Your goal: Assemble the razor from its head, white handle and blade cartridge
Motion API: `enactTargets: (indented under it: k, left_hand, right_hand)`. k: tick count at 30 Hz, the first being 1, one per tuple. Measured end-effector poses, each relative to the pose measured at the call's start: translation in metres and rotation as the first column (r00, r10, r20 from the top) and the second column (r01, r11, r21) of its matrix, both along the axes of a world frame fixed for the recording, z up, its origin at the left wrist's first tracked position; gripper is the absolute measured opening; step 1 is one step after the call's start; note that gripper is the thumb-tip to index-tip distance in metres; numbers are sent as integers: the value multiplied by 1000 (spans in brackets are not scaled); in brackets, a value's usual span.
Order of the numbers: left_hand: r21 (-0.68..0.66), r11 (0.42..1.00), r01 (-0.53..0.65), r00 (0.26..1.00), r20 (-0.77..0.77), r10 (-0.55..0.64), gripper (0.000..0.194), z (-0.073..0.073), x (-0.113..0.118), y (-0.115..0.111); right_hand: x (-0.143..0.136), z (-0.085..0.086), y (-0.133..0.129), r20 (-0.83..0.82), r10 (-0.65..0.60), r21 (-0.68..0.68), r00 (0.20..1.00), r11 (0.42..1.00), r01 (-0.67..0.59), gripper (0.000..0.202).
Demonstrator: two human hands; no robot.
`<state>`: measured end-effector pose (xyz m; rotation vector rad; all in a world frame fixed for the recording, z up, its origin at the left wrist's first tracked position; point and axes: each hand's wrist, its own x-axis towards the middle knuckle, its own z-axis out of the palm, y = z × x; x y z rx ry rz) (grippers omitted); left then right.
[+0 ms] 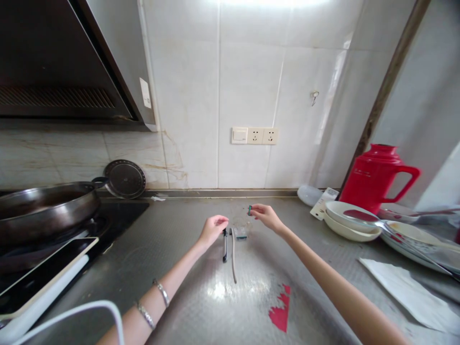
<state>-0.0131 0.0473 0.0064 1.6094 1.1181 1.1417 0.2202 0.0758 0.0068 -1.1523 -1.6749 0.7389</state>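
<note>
My left hand (212, 231) is closed, its thumb and fingers bent together over the counter. Just below its fingertips is the upper end of a thin black stick-like piece (225, 248); whether the fingers grip anything is hidden. To the right of this piece lies a slim pale grey rod or tube (234, 258). A small clear packet with a dark green edge (240, 234) rests beside the rod's upper end. My right hand (266, 216) pinches a small green and dark piece (249, 210) between thumb and fingers, raised slightly over the counter.
A torn red scrap (281, 311) lies on the metal counter (187, 297). At right stand a red thermos jug (375, 177), stacked bowls (350, 229) and a white paper (409, 292). A pan (46, 215) sits on the stove at left, near a white-framed device (46, 275) and white cable (89, 304).
</note>
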Motion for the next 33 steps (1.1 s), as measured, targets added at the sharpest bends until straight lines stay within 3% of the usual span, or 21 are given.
enactTargets:
  k: [3, 6, 13, 20, 23, 27, 33]
  left_hand:
    - [156, 987, 40, 997, -66, -29, 20, -8, 10, 2]
    - [214, 976, 50, 995, -98, -30, 20, -13, 16, 0]
    - [183, 981, 59, 998, -49, -50, 23, -10, 16, -5]
    - [128, 989, 78, 997, -36, -74, 25, -11, 17, -5]
    - [99, 989, 110, 992, -78, -103, 24, -6, 15, -5]
    - [32, 982, 186, 972, -153, -179, 21, 1, 8, -4]
    - [-89, 958, 271, 937, -202, -284, 22, 8, -4, 2]
  right_hand:
    - [-26, 1, -26, -198, 39, -59, 979, 997, -51, 28]
    - [-45, 3, -44, -298, 43, -85, 954, 994, -72, 28]
    - [-62, 1, -54, -333, 16, -30, 943, 999, -28, 27]
    - [-63, -11, -54, -298, 43, -95, 953, 993, -75, 28]
    - [-61, -12, -54, -239, 47, -56, 970, 997, -62, 32]
    - [-55, -8, -57, 10, 22, 144, 1000, 989, -23, 28]
    - [-46, -2, -65, 343, 21, 357, 939, 922, -152, 19]
